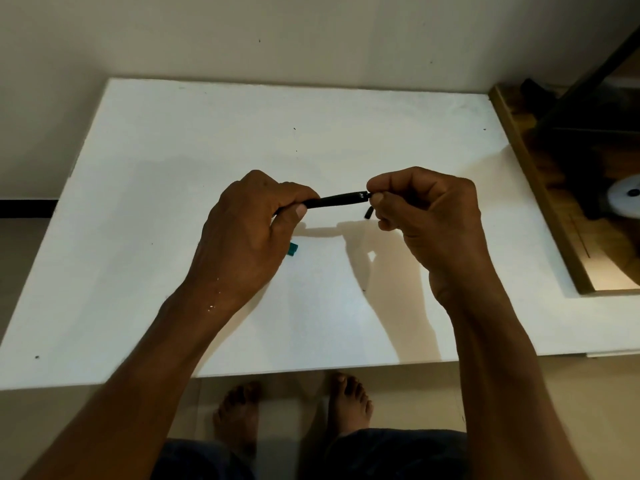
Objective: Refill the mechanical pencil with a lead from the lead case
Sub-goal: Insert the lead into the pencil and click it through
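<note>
Above the middle of the white table (pixel 173 140), the mechanical pencil (pixel 334 199) lies left-to-right between both hands, left hand (pixel 247 230) gripping its barrel, right hand (pixel 426 206) pinched closed at its right end.

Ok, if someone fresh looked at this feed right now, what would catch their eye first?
Most likely the two hands raised over the middle of the white table, with the black mechanical pencil stretched level between them: the left hand grips one end, the right hand pinches the other. Next, a small teal object peeking out beside the left hand, and a short black piece under the right fingers.
</note>
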